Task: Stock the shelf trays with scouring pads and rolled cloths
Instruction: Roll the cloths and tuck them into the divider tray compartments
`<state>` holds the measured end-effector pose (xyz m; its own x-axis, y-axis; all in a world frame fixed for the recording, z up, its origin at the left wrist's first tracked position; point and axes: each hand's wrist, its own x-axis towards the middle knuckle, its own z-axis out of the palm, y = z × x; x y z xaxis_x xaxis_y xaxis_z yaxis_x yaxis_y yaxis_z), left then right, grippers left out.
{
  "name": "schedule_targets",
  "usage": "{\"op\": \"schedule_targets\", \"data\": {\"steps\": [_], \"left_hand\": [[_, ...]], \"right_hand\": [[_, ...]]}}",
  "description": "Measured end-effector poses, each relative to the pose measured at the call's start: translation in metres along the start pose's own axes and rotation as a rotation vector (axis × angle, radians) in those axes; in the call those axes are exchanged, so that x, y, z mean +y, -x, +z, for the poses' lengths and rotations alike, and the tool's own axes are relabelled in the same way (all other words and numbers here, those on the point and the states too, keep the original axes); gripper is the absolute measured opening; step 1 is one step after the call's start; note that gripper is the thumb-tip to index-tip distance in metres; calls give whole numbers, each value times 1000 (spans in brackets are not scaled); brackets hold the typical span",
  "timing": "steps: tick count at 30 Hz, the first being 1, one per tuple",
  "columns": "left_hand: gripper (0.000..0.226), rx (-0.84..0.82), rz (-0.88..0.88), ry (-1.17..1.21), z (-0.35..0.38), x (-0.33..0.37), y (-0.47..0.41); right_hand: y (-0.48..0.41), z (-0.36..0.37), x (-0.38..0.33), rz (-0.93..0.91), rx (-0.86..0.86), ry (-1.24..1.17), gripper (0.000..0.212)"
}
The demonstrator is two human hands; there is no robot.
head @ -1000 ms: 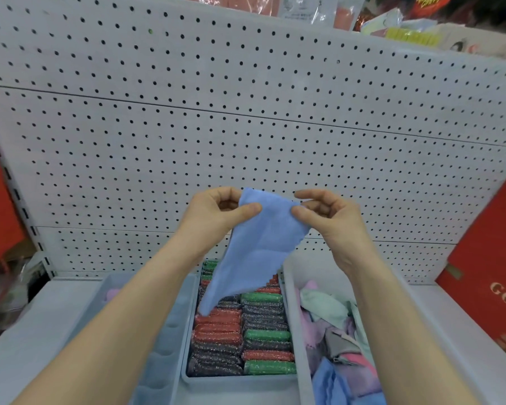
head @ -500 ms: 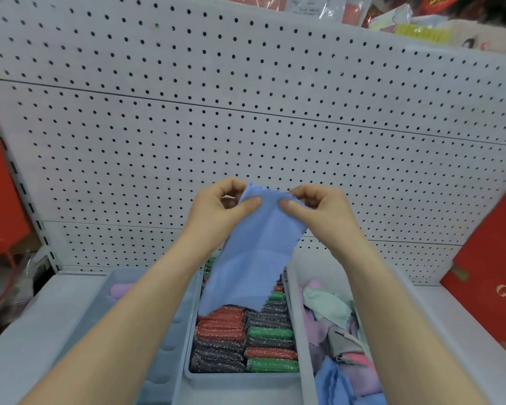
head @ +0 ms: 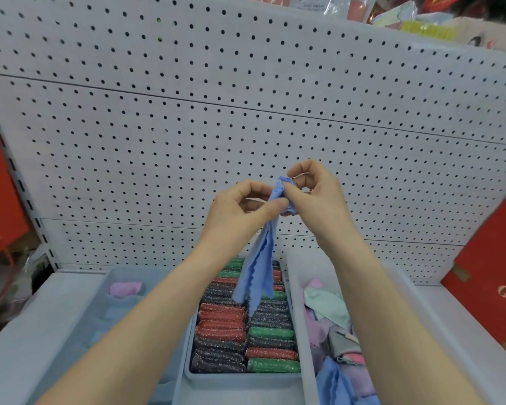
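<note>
Above the middle of the shelf (head: 21,331), a blue cloth (head: 260,270) is held up in the air by both hands. Its top end is bunched up and pinched tight between the thumb and fingers of the left hand (head: 234,211) and the right hand (head: 319,200). The two hands are kept very close together at the cloth. The rest of the cloth is hanging down in a thin, folded strip, and its bottom tip is seen over the middle tray (head: 240,379). It cannot be told if the tip touches anything.

The middle tray is filled with scouring pads (head: 221,325) in red, green and dark grey. They are packed side by side in two rows, from the front edge of the shelf toward the back.

Just beside it, toward the right edge, a second tray (head: 300,331) is seen. Loose cloths (head: 324,305) in pink, purple, mint, grey and blue are piled in it.

Toward the left edge, a third tray (head: 100,325) is set. One rolled purple cloth (head: 126,288) is laid at its far end, near the back of the shelf.

A white pegboard (head: 246,112) is stood up along the back edge. A red box (head: 497,276) with gold letters is seen at the right edge.
</note>
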<state>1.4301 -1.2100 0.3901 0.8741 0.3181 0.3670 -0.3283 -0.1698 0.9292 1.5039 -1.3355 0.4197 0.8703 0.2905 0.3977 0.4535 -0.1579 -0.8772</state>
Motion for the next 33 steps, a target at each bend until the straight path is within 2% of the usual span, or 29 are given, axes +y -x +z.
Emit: {"op": "schedule_targets", "data": {"steps": [2, 4, 8, 11, 14, 16, 21, 28, 33], "left_hand": [[29, -28, -12, -44, -1, -1, 0], [31, -32, -1, -84, -1, -3, 0], [13, 46, 44, -94, -5, -8, -5], [6, 99, 40, -28, -10, -7, -10], [7, 105, 17, 67, -15, -3, -13], [9, 77, 6, 120, -16, -1, -14], [19, 65, -25, 158, -14, -10, -10], [24, 8, -71, 57, -14, -37, 3], [26, 96, -74, 11, -15, -45, 11]], "right_hand": [[0, 0, 1, 2, 14, 20, 10], [0, 0, 2, 11, 21, 4, 11], [2, 2, -3, 44, 2, -143, 5], [3, -4, 0, 77, -1, -247, 17], [5, -9, 11, 76, -139, -158, 25], [7, -5, 17, 90, -204, -184, 31], [4, -1, 14, 110, -111, -365, 19], [0, -4, 10, 42, -49, -382, 7], [-3, -4, 10, 36, 1, -422, 6]]}}
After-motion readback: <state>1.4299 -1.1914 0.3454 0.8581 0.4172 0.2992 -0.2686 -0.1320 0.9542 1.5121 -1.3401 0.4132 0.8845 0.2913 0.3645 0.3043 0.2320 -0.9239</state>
